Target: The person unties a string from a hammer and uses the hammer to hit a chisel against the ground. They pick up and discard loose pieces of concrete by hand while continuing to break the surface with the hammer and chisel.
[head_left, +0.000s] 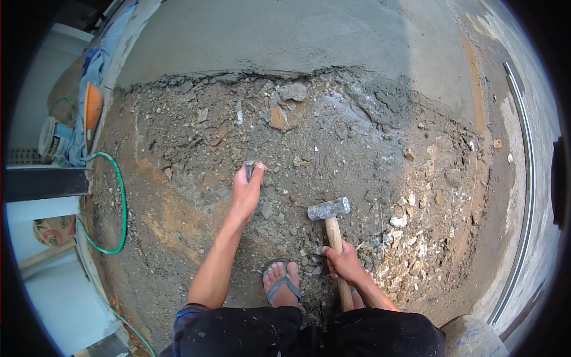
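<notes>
My left hand (pixel 247 187) is closed around a small grey stone-like piece (pixel 250 169), held over the rubble left of centre. Lower right, my right hand (pixel 344 262) is wrapped round the wooden handle of a sledgehammer (pixel 329 209). The grey metal head points away from me, above the broken ground. Rough soil and stones (pixel 285 196) lie beneath both hands. Smooth wet-looking concrete (pixel 267 35) ends in a ragged edge beyond them.
A green hose (pixel 124 208) loops at the left, near an orange object (pixel 92 110), blue cloth and a white bucket (pixel 46 137). Pale stones (pixel 398 222) lie right of the hammer. A long metal bar (pixel 528 160) runs along the right. My sandalled foot (pixel 282 284) stands below.
</notes>
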`<move>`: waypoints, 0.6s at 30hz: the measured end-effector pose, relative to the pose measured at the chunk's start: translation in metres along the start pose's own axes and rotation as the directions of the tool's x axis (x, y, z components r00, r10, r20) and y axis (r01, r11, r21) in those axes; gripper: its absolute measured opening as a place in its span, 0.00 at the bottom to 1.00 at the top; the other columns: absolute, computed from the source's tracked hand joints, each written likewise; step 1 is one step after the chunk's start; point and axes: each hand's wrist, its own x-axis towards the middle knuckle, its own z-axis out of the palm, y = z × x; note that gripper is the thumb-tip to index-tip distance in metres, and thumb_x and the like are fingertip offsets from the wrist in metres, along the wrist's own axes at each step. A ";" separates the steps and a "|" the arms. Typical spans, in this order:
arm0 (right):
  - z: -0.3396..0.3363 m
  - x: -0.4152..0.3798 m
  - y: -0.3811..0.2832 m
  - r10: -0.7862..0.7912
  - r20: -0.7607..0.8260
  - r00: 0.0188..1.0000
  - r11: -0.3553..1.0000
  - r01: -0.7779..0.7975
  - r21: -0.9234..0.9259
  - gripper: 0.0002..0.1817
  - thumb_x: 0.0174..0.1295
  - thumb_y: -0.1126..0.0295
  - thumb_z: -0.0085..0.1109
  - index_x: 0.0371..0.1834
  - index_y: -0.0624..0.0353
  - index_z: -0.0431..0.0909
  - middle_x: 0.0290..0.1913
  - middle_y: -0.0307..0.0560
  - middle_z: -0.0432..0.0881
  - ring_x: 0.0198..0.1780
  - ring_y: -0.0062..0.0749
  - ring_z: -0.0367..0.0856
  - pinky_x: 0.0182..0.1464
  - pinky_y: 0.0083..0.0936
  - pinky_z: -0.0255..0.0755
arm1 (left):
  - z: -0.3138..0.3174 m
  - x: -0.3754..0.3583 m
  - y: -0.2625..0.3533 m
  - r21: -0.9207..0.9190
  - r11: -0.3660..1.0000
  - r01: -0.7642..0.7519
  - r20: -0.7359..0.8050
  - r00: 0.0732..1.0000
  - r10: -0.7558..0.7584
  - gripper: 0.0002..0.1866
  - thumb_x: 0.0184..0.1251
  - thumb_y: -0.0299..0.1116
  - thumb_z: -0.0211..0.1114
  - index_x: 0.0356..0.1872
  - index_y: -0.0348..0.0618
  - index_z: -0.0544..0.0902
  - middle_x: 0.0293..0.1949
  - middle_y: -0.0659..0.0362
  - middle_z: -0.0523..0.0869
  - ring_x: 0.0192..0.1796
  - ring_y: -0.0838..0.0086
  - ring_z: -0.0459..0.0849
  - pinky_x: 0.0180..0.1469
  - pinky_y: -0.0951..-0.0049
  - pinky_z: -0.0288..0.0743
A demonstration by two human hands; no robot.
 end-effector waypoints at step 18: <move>0.002 -0.006 -0.011 0.065 0.039 0.997 0.993 -0.068 0.097 0.10 0.70 0.70 0.56 0.34 0.52 0.64 0.19 0.32 0.64 0.14 0.16 0.60 0.13 0.19 0.56 | 0.016 -0.136 -0.034 0.650 0.483 -0.586 0.437 0.809 0.394 0.18 0.55 0.18 0.57 0.49 0.36 0.71 0.43 0.49 0.71 0.48 0.54 0.71 0.51 0.59 0.63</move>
